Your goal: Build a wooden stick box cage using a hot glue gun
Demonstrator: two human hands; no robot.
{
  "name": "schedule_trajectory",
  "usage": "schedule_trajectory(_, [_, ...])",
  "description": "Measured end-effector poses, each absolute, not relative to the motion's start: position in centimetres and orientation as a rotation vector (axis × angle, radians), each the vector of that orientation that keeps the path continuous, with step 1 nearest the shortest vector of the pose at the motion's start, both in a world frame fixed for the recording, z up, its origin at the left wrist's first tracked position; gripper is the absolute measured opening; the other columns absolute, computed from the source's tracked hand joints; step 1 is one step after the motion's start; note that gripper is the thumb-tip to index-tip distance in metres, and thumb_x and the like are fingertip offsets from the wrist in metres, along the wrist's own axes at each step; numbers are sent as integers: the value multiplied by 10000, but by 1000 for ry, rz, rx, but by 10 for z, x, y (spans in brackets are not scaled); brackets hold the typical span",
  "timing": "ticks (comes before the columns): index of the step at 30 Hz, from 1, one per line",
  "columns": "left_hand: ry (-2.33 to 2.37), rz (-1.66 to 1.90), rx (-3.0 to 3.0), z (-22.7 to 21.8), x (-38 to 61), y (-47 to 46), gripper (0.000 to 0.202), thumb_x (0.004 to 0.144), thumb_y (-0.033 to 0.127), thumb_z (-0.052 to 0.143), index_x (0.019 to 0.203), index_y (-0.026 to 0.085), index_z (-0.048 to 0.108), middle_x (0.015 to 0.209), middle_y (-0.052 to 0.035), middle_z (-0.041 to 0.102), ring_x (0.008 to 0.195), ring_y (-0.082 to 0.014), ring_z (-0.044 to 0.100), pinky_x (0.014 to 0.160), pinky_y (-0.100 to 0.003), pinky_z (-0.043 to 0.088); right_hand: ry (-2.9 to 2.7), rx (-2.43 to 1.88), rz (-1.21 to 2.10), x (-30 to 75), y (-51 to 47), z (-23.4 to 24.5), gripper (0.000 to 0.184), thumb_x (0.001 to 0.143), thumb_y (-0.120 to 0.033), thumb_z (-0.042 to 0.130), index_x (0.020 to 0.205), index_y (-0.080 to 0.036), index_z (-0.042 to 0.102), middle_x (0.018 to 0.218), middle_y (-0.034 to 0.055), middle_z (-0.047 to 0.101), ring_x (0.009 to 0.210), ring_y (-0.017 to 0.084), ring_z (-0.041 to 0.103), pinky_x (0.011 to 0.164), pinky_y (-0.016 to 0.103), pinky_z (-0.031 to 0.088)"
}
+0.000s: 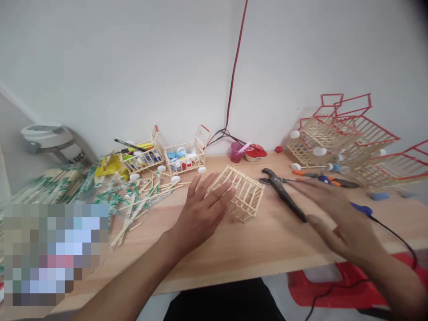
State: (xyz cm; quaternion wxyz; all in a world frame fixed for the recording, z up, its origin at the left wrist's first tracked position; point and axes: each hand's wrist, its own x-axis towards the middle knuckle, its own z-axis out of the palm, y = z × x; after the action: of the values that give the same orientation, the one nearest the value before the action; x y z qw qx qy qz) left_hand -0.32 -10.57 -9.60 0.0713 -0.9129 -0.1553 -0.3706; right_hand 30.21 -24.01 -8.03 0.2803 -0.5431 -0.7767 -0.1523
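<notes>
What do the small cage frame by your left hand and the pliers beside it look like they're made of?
The cage frame looks like bare wood: thin, pale sticks with a matte, unpainted surface. The pliers seem to be dark metal, probably steel, with a dull sheen at the jaws. Their black handles may be plastic or rubber coated, but the look can't settle that.

Letters "UCA", probably, on a white label [76, 156], plastic wrappers [58, 183] with green print, unreadable

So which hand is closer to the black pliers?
The right hand is closer, just to the right of the black pliers. The left hand is farther left, with the stick cage between it and them.
</notes>
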Motion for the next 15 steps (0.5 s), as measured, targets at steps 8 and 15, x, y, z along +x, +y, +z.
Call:
schedule_trajectory(8, [-545,-1164,-2731,-94,-7,-99,392,950,141,516,1338,179,558,1376,-73,626,1439,-282,384,1209,-529,238,-2418,-1067,-222,252,-186,-83,596,997,-517,377,1493,-192,435,1427,120,585,1405,319,403,1090,521,317])
schedule_trajectory(15, [-457,-1058,-2744,-94,-4,-104,366,934,130,556,1296,171,591,1363,-40,639,1462,-279,355,1257,-524,139,-2442,-984,-180,255,-177,-92,622,987,-558,391,1498,-209,453,1358,114,646,1370,306,465,1069,495,361])
